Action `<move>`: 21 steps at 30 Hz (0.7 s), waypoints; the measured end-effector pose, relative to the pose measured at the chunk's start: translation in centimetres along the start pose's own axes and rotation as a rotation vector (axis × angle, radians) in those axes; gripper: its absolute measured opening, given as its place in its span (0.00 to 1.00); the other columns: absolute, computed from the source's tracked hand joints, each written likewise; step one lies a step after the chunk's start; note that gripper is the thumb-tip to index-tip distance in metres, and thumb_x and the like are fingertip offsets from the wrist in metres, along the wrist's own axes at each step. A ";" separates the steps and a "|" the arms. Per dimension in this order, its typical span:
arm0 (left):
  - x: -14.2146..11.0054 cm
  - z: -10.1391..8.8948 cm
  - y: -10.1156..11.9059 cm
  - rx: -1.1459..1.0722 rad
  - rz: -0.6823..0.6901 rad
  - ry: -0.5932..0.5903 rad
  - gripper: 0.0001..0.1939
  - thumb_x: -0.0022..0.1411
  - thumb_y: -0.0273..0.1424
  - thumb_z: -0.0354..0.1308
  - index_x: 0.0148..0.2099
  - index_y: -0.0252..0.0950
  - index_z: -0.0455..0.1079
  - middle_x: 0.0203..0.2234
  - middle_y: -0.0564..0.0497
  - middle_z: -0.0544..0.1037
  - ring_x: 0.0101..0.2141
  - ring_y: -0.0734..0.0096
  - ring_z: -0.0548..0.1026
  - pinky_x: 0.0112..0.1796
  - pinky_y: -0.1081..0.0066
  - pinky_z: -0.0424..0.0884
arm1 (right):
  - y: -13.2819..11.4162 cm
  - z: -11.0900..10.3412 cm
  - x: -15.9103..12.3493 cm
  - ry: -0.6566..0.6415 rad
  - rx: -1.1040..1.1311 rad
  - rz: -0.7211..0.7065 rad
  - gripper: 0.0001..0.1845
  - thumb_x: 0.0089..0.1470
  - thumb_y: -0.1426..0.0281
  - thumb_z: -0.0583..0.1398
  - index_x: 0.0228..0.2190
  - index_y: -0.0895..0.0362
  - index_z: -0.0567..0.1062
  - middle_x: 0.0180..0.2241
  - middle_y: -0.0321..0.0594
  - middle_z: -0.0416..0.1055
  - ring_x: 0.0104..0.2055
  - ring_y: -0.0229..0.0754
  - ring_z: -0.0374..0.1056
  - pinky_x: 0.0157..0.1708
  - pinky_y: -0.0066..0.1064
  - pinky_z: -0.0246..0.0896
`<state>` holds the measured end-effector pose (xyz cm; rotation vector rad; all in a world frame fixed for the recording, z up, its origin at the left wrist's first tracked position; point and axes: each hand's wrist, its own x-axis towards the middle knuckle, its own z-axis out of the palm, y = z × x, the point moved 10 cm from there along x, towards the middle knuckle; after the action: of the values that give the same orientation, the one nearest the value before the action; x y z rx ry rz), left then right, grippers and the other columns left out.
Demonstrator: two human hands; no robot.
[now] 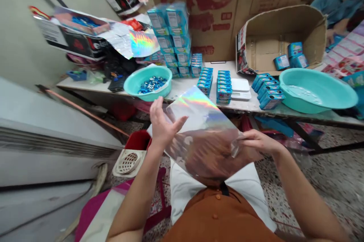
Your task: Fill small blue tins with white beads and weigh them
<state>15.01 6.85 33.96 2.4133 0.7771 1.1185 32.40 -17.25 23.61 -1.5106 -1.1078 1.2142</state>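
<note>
A shiny holographic sheet (199,120) tilts in front of my body above my lap; its lower part mirrors the brown shirt. At its right corner my right hand (260,141) pinches the edge between thumb and fingers. My left hand (163,124) rests against the left edge, thumb stretched over the surface and fingers pointing up, apart from the thumb. Just beyond the left hand, a turquoise basin (129,86) holds many blue-and-silver wrapped pieces (153,84). Rows of small blue boxes (224,84) and a white scale (241,89) stand past the sheet.
Stacked blue boxes (178,37) rise at the back of the table. On the right are a cut-open carton (256,44) with a few blue boxes, and another turquoise basin (335,94). A co-worker's blue sleeve (327,3) shows far right. A red bin (139,139) is below left.
</note>
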 end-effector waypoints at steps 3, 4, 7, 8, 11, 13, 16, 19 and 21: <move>-1.2 1.3 -3.9 -0.116 -0.208 -0.271 0.42 0.49 0.48 0.64 0.61 0.34 0.58 0.55 0.40 0.68 0.54 0.55 0.67 0.55 0.59 0.62 | 2.7 -1.5 -0.7 0.088 0.033 0.054 0.20 0.49 0.55 0.63 0.37 0.57 0.81 0.38 0.46 0.78 0.41 0.50 0.73 0.46 0.41 0.66; -2.0 2.0 -4.7 -0.164 -0.265 -0.361 0.39 0.49 0.47 0.64 0.59 0.35 0.61 0.52 0.42 0.71 0.51 0.56 0.70 0.52 0.61 0.65 | 3.5 -1.7 -0.8 0.105 0.044 0.071 0.20 0.48 0.55 0.63 0.36 0.57 0.81 0.38 0.47 0.78 0.41 0.51 0.73 0.46 0.42 0.66; -3.8 3.0 -5.6 -0.319 -0.388 -0.467 0.33 0.49 0.46 0.64 0.53 0.34 0.67 0.44 0.46 0.76 0.43 0.60 0.74 0.44 0.64 0.71 | 5.2 -1.3 -1.0 0.081 0.070 0.106 0.21 0.50 0.54 0.62 0.38 0.57 0.81 0.39 0.49 0.78 0.42 0.51 0.73 0.48 0.44 0.64; -4.1 3.0 -5.7 -0.361 -0.413 -0.457 0.31 0.49 0.46 0.63 0.52 0.34 0.68 0.42 0.46 0.77 0.40 0.61 0.75 0.42 0.65 0.72 | 5.5 -1.2 -1.1 0.076 0.073 0.109 0.22 0.50 0.54 0.62 0.38 0.57 0.81 0.39 0.49 0.77 0.42 0.51 0.73 0.49 0.44 0.64; -4.3 2.9 -5.6 -0.458 -0.441 -0.402 0.27 0.51 0.43 0.63 0.51 0.34 0.69 0.40 0.46 0.77 0.38 0.64 0.75 0.39 0.67 0.72 | 6.2 -1.4 -1.1 0.137 0.075 0.118 0.25 0.48 0.52 0.63 0.39 0.58 0.80 0.42 0.49 0.77 0.45 0.51 0.72 0.51 0.44 0.62; -4.0 2.9 -5.2 -0.544 -0.437 -0.391 0.28 0.51 0.40 0.64 0.52 0.34 0.66 0.41 0.46 0.77 0.38 0.66 0.75 0.39 0.68 0.72 | 6.8 -1.9 -1.2 0.198 0.090 0.127 0.27 0.46 0.51 0.64 0.41 0.57 0.80 0.43 0.49 0.76 0.47 0.52 0.71 0.52 0.44 0.61; -3.9 3.4 -4.8 -0.640 -0.460 -0.430 0.28 0.52 0.39 0.64 0.53 0.34 0.64 0.37 0.46 0.78 0.34 0.68 0.76 0.35 0.70 0.73 | 7.6 -2.4 -1.6 0.266 0.127 0.126 0.29 0.44 0.50 0.65 0.41 0.58 0.79 0.45 0.49 0.75 0.49 0.53 0.69 0.53 0.46 0.60; -3.9 3.4 -4.5 -0.642 -0.466 -0.412 0.24 0.52 0.39 0.64 0.49 0.33 0.66 0.37 0.45 0.78 0.34 0.68 0.76 0.34 0.71 0.72 | 8.6 -2.3 -2.1 0.289 0.127 0.138 0.27 0.46 0.51 0.64 0.40 0.59 0.79 0.44 0.49 0.76 0.48 0.53 0.70 0.53 0.45 0.61; -3.9 3.5 -4.2 -0.628 -0.450 -0.383 0.23 0.53 0.40 0.63 0.48 0.32 0.69 0.40 0.44 0.78 0.38 0.66 0.76 0.37 0.71 0.73 | 9.4 -1.8 -2.4 0.266 0.094 0.168 0.25 0.48 0.51 0.63 0.37 0.59 0.80 0.41 0.48 0.77 0.44 0.51 0.71 0.49 0.43 0.64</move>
<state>14.31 7.37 27.35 1.7291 0.6636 0.5769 34.93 -21.76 15.20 -1.6619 -0.7510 1.1205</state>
